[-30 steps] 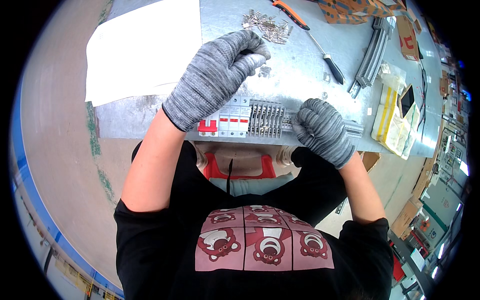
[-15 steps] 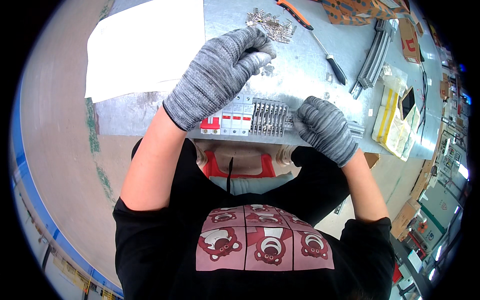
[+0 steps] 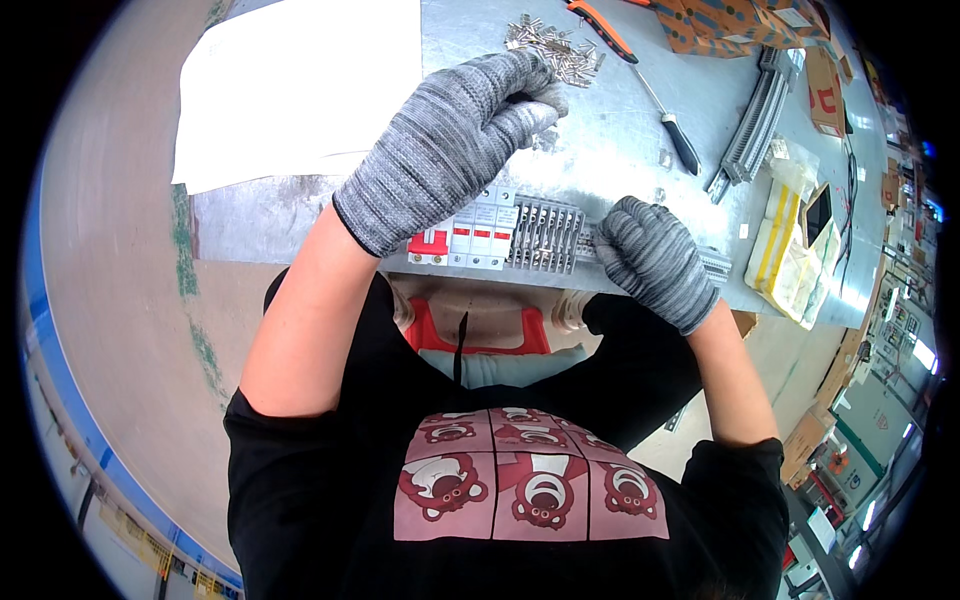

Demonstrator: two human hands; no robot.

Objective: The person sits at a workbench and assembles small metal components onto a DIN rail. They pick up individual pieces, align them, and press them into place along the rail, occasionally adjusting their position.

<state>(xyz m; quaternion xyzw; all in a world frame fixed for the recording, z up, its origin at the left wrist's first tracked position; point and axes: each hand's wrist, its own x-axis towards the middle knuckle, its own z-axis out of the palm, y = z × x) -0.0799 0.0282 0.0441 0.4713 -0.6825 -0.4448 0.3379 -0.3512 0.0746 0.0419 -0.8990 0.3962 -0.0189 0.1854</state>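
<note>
My left hand [image 3: 440, 150], in a grey striped knit glove, is over the metal table just nearer than a heap of small silvery metal pieces [image 3: 560, 50]. Its thumb and fingers are pinched together; whatever lies between them is hidden. My right hand [image 3: 655, 262], gloved alike, is curled into a fist over a slotted metal rail [image 3: 716, 262] at the near edge, and I cannot see inside it. Between the hands, a row of white circuit breakers with red parts [image 3: 482, 240] stands beside a group of grey terminal blocks [image 3: 546, 235].
White paper sheets [image 3: 290, 90] cover the table's far left. Orange-handled pliers [image 3: 605, 30] and a screwdriver [image 3: 680, 143] lie at the back. Further right are more slotted rails [image 3: 755, 125], cardboard boxes [image 3: 825, 90] and a white bag with yellow stripes [image 3: 785, 245].
The whole view has shifted slightly, so the table things appear a little further right. Both hands keep nearly the same pose, the left still pinched and the right still curled.
</note>
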